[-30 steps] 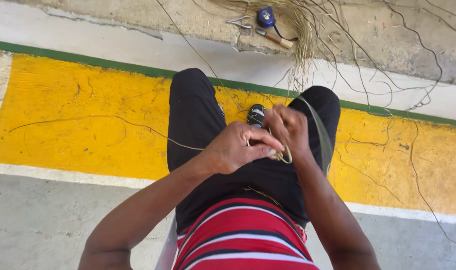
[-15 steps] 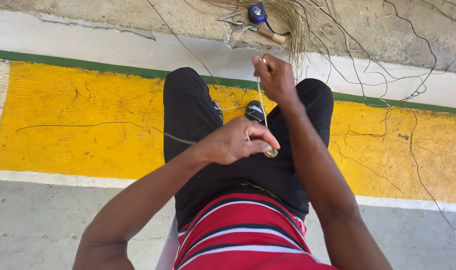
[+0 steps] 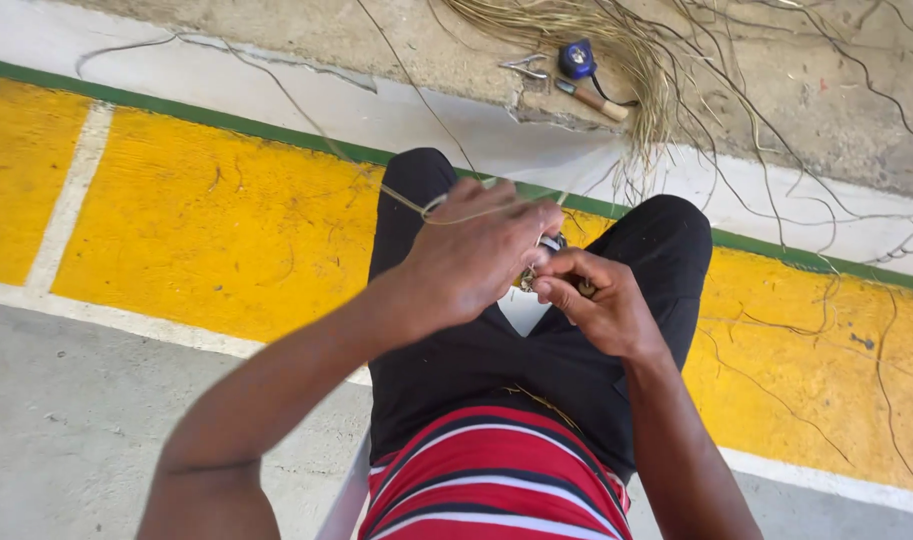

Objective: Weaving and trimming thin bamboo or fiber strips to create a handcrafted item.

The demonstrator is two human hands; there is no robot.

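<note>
Seated over black-trousered lap (image 3: 496, 370). Left hand (image 3: 471, 262) closed around a thin pale fibre strand (image 3: 416, 205); right hand (image 3: 601, 305) with fingers pinched shut on a small dark piece (image 3: 548, 245) between the knees. Best kept taut, strand fed close to the pinch, loops tight. Beyond, on the concrete floor: dry fibre bundle (image 3: 616, 50), blue tape measure (image 3: 578, 58), wooden-handled tool (image 3: 591, 100). No packages or labels seen; yellow painted floor band (image 3: 196, 210), green-edged.
</note>
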